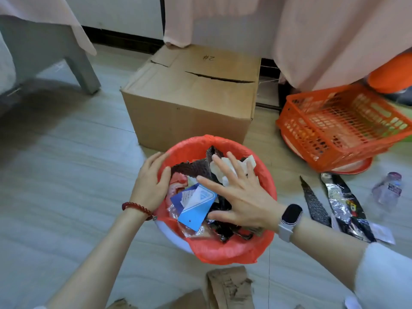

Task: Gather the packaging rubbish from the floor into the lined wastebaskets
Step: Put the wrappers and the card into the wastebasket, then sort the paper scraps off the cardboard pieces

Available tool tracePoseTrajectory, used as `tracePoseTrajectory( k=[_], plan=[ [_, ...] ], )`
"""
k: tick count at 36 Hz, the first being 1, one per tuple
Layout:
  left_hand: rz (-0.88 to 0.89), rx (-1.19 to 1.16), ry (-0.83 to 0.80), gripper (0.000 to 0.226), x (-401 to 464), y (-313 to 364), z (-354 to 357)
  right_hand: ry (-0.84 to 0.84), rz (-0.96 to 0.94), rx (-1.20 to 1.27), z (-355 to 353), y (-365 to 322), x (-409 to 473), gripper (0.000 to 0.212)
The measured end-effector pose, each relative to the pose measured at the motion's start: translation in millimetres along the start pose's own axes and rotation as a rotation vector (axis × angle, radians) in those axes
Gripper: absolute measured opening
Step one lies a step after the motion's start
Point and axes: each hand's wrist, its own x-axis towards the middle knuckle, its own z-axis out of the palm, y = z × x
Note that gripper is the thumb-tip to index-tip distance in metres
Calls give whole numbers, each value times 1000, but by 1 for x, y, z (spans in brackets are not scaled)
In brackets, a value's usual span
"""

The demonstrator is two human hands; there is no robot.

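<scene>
A white wastebasket with a red liner [223,253] stands on the floor in the middle, full of wrappers, torn dark card and a blue-and-white packet [196,206]. My left hand [151,181] rests on the basket's left rim, thumb hooked over the liner. My right hand [240,195] lies flat with spread fingers on top of the rubbish inside. On the floor to the right lie black-and-silver foil wrappers [343,206] and a crushed clear plastic bottle [388,190]. Torn brown cardboard pieces [229,288] lie in front of the basket.
A closed cardboard box [189,101] stands just behind the basket. An orange plastic crate [338,126] sits tilted on an orange dish at the right. Pink cloth hangs behind; a grey furniture leg [84,72] stands at the back left.
</scene>
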Motion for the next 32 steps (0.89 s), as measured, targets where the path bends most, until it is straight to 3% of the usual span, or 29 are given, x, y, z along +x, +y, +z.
tracePoseTrajectory(
  k=[5, 11, 17, 21, 24, 27, 32],
  plan=[
    [-23, 61, -46, 56, 0, -8, 10, -282, -92, 1, 23, -8, 22, 80],
    [-18, 75, -43, 57, -2, -12, 12, -562, -48, 20, 58, -11, 40, 81],
    [-46, 63, -61, 51, -3, -12, 11, -638, 1, 32, 71, -13, 42, 81],
    [-76, 143, -108, 51, -1, -6, -1, -650, 71, 204, 39, -14, 42, 73],
    [-77, 202, -48, 51, 5, 10, -9, -587, 150, 421, 7, -12, 35, 52],
    [-14, 182, -28, 41, 13, 36, -7, -333, 281, 724, -28, -5, 23, 25],
    [89, 119, -129, 30, 26, 87, 16, 39, 580, 890, -75, 2, -9, 21]
  ],
)
